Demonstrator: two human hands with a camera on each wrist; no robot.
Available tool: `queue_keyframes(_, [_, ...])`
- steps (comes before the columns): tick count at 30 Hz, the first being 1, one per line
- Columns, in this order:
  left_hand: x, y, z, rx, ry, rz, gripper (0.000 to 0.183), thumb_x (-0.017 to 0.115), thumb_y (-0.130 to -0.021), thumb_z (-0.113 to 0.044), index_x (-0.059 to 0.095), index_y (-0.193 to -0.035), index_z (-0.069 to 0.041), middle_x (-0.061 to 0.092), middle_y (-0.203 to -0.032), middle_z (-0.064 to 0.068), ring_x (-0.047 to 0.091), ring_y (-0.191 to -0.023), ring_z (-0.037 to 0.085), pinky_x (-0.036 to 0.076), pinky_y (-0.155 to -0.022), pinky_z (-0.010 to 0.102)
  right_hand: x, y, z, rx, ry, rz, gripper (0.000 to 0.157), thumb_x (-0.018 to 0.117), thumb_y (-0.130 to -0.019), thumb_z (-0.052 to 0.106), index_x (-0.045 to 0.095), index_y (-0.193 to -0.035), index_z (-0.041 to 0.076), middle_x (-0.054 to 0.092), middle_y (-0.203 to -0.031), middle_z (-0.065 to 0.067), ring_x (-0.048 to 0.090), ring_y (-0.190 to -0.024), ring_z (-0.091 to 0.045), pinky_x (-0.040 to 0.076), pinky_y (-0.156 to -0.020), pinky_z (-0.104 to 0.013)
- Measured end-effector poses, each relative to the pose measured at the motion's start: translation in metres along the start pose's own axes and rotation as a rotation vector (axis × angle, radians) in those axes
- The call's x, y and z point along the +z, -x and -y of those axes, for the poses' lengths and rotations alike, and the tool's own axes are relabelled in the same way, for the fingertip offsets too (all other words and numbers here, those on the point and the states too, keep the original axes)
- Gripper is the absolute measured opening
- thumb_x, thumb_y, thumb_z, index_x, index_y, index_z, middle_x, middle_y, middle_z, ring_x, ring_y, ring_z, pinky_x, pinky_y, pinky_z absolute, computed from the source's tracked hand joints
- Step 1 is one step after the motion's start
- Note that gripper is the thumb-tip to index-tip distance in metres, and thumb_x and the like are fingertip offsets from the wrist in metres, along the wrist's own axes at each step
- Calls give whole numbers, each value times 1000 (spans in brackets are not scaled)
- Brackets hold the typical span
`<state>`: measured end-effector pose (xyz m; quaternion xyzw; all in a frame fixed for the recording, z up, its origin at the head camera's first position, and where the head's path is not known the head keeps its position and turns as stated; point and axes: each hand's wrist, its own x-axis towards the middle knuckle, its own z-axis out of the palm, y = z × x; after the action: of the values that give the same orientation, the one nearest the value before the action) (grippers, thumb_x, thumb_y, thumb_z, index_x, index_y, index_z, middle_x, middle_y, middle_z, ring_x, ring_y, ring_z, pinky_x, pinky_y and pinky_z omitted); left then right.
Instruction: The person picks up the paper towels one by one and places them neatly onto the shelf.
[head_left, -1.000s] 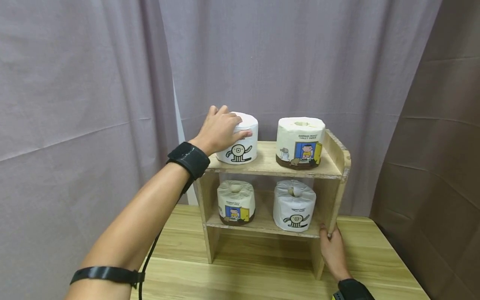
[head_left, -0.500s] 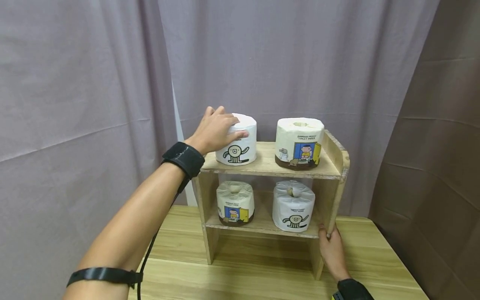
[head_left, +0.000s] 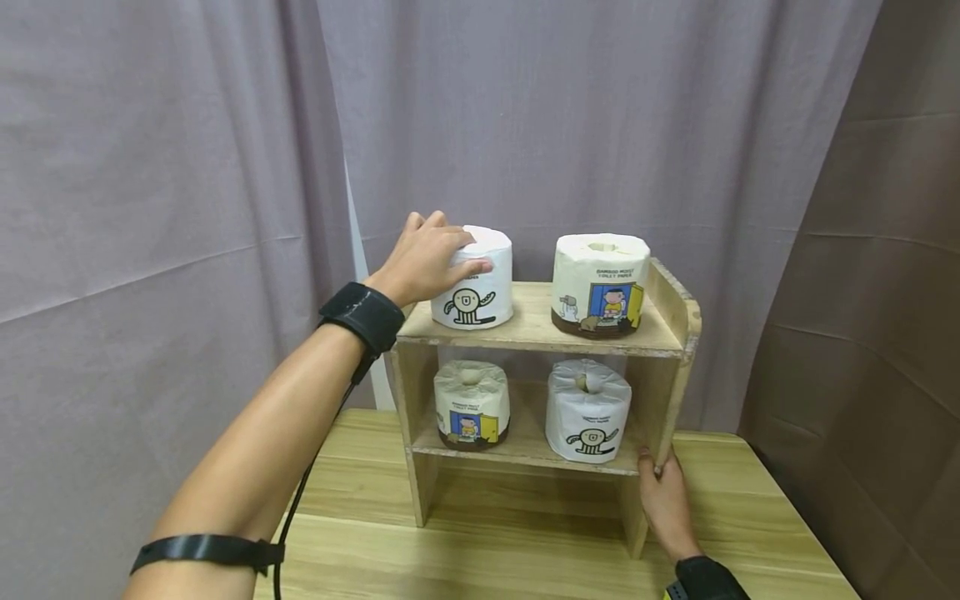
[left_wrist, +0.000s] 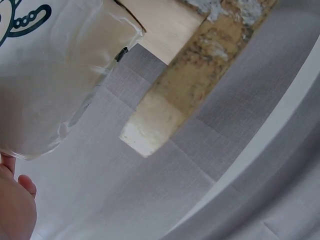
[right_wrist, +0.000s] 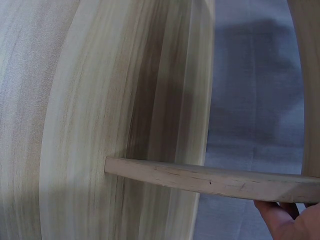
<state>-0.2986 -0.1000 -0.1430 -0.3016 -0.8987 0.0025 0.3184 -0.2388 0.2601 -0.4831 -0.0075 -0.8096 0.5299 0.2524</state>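
Note:
My left hand grips the top of a white wrapped toilet roll from its left, thumb across the front. This roll, printed with a cartoon figure, stands upright at the left of the top shelf. In the left wrist view, the roll's wrapper fills the upper left. To its right on the same shelf stands a cream toilet roll with a colourful picture. My right hand holds the right side panel of the small wooden shelf low down; the right wrist view shows fingers by the panel's edge.
On the lower shelf stand a cream toilet roll at left and a white one at right. The shelf stands on a wood-grain table. Grey curtains hang behind and at the sides. A black cable trails from my left wrist.
My left hand has moved slightly left, and the printed figure on its roll has shifted left, as if the roll turned a little. My right hand stays on the side panel.

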Motion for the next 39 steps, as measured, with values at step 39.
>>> queue_keyframes(39, [-3, 6, -5, -21, 17, -5, 59, 48, -92, -63, 65, -120, -15, 67, -109, -4, 42, -93, 17, 29, -82, 41, 2, -3, 0, 10, 19, -15, 44, 37, -104, 31, 46, -135, 2, 54, -128, -24, 48, -117, -30, 36, -95, -46])
